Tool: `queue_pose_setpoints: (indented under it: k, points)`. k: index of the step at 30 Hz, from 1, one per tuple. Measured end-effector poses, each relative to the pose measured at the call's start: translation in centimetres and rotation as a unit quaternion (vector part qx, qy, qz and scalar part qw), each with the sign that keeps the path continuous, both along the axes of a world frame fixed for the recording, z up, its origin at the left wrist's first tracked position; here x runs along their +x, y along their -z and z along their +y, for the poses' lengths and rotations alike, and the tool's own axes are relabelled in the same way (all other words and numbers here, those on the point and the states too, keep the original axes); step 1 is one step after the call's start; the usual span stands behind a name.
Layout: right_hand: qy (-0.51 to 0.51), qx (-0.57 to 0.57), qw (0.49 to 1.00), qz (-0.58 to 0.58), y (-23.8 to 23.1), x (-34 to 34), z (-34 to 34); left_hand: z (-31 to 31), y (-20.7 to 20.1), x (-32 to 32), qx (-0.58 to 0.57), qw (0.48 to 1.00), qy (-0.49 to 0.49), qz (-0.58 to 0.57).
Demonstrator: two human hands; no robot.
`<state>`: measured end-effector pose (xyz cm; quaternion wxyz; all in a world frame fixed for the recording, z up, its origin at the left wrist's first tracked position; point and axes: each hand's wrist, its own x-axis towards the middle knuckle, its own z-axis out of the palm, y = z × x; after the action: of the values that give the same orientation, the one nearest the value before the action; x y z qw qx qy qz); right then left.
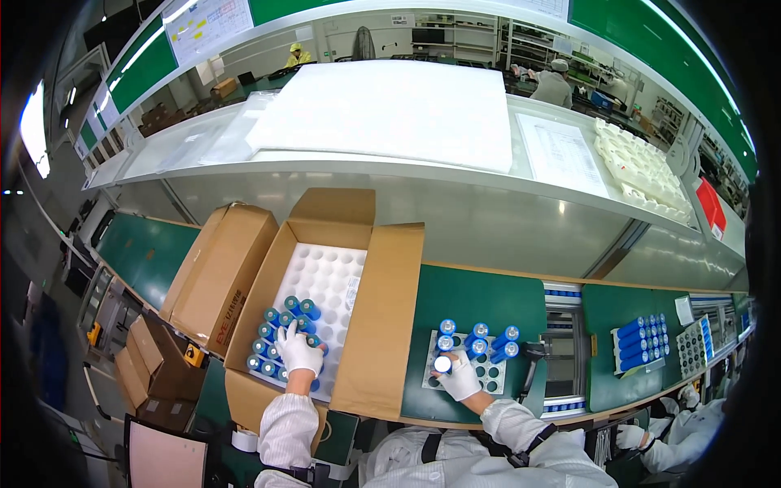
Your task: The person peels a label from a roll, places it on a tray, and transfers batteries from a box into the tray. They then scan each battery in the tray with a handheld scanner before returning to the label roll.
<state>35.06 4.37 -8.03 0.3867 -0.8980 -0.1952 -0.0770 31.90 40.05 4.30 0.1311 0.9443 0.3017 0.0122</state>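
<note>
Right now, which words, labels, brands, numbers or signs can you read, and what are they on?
Closed brown carton: dark side lettering, not copied here.
White tray: small label, too blurred to read.
Shelf sheet: print too small.
Upper-left sheet: writing too small.
Back-wall sign: too small.

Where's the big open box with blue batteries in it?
In the head view, the open box is left of centre, next to another brown box on its left, and the person's left hand is reaching inside it.
</note>
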Motion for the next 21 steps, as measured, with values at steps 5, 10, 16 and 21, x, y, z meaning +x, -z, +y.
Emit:
queue_pose_setpoints:
  k: [5, 10, 16, 21]
  points:
    - [0.050, 0.043, 0.997, 0.034, -0.4, -0.8, 0.3, 0.3, 0.6, -1.4, -0.175, 0.947, -0.044, -0.266]
    - [0.111, 0.065, 0.992, 0.010, 0.0, -0.8, 0.6, 0.5, -0.3, -2.4, -0.371, 0.816, -0.102, -0.432]
    - [0.116, 0.053, 0.992, 0.010, -0.6, -1.4, 1.1, 0.4, -2.9, -2.6, -0.534, 0.682, -0.137, -0.480]
    - [0.127, 0.049, 0.990, 0.038, 0.9, -1.1, 1.1, -0.3, -5.3, -2.7, -0.624, 0.620, -0.088, -0.467]
